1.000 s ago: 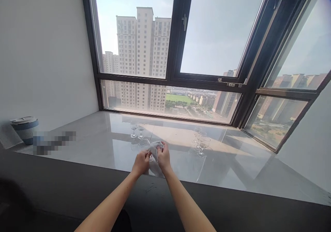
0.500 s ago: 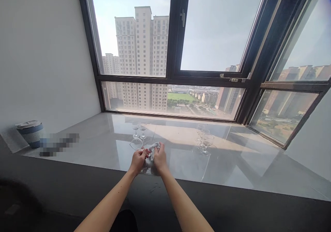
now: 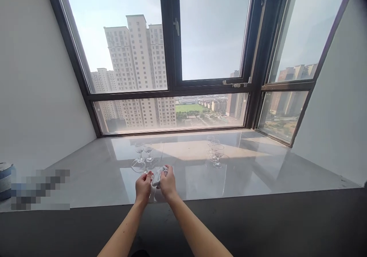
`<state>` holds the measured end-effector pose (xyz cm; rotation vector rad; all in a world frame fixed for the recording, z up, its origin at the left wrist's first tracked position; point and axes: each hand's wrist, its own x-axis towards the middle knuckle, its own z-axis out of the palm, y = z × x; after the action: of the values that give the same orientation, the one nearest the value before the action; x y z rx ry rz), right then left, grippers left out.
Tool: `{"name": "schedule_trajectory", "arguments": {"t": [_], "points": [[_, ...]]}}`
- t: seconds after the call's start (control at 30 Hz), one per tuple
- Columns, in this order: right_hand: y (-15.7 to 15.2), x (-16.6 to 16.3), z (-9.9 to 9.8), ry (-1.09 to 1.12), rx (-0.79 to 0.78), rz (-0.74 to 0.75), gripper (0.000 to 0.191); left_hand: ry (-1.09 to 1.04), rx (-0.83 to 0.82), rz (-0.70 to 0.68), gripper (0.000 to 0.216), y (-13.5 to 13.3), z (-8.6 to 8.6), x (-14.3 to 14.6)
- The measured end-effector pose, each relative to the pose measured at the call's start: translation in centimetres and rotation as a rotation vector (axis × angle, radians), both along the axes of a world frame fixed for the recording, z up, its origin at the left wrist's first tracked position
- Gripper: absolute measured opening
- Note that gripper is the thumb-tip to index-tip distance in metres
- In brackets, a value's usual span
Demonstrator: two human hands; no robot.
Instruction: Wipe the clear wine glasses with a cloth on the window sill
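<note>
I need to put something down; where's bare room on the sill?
The sill is bare from the right glasses to the right wall, and between those glasses and the right hand. It's crowded around the left hand, cloth, tilted glass and two upright glasses.

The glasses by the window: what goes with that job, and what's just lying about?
With the job:
pale cloth, in the right hand
tilted glass, in the left hand
probably the left standing glasses and right standing glasses

Just lying about, seemingly:
blue-and-white tub
blurred-out item; can't tell what

Glossy grey ledge (image 3: 252, 176) — stemmed glasses (image 3: 218, 152) in two groups, tub (image 3: 5, 181) far left
</note>
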<state>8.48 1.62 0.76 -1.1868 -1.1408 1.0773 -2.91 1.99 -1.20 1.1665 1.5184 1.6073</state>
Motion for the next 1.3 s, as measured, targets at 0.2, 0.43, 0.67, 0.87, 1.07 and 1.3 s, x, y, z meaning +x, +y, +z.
{"name": "schedule_trajectory", "arguments": {"t": [0.2, 0.43, 0.67, 0.87, 1.07, 1.3], "points": [[0.8, 2.0, 1.7, -0.064, 0.125, -0.219, 0.035, 0.097, -0.003, 0.075, 0.058, -0.1, 0.1, 0.1], [1.1, 3.3, 1.5, -0.658, 0.264, 0.019, 0.041, 0.294, -0.034, 0.249, 0.044, -0.3, 0.4, 0.2], [0.0, 3.4, 3.6, -0.515, 0.516, 0.019, 0.077, 0.474, 0.151, 0.195, 0.029, -0.6, 0.5, 0.9], [0.2, 2.9, 5.8, -0.505, 0.560, 0.178, 0.081, 0.664, 0.369, 0.053, 0.024, 0.3, -1.0, 1.4], [0.3, 4.1, 7.6, -0.493, 0.593, 0.095, 0.068, 0.638, 0.288, 0.030, 0.059, -0.2, -0.8, 2.1], [5.5, 12.6, 12.7, -0.646, 0.466, -0.223, 0.069, 0.829, 0.134, -0.124, 0.058, -0.7, -0.6, 2.9]]}}
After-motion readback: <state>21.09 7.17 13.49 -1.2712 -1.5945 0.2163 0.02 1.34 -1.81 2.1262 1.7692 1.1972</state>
